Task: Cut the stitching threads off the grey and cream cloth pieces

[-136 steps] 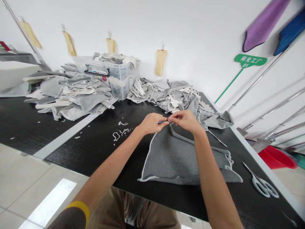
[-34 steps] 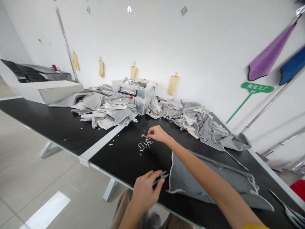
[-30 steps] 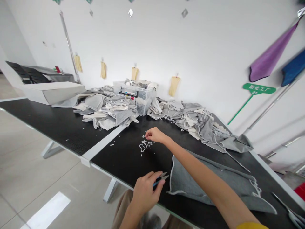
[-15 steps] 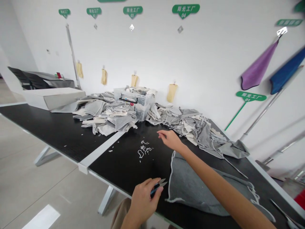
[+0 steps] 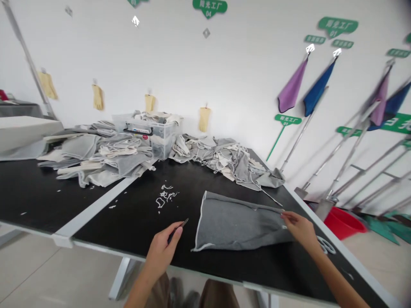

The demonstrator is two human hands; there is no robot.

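grey cloth shaped like a long block, with white stitched edges (image 5: 234, 224), lies on the flat black table (image 5: 128, 231). take its middle as the middle of a clock. the bare right hand (image 5: 299, 229) is at three o'clock, its thumb and fingers pinching the cloth's end. the bare left hand (image 5: 161, 246) is at nine o'clock, pinching small dark metal snips (image 5: 176, 230) with the tip near the cloth. curly white thread bits (image 5: 166, 196) lie near ten o'clock. a messy heap of grey and white cloths (image 5: 221, 156) sits at twelve.
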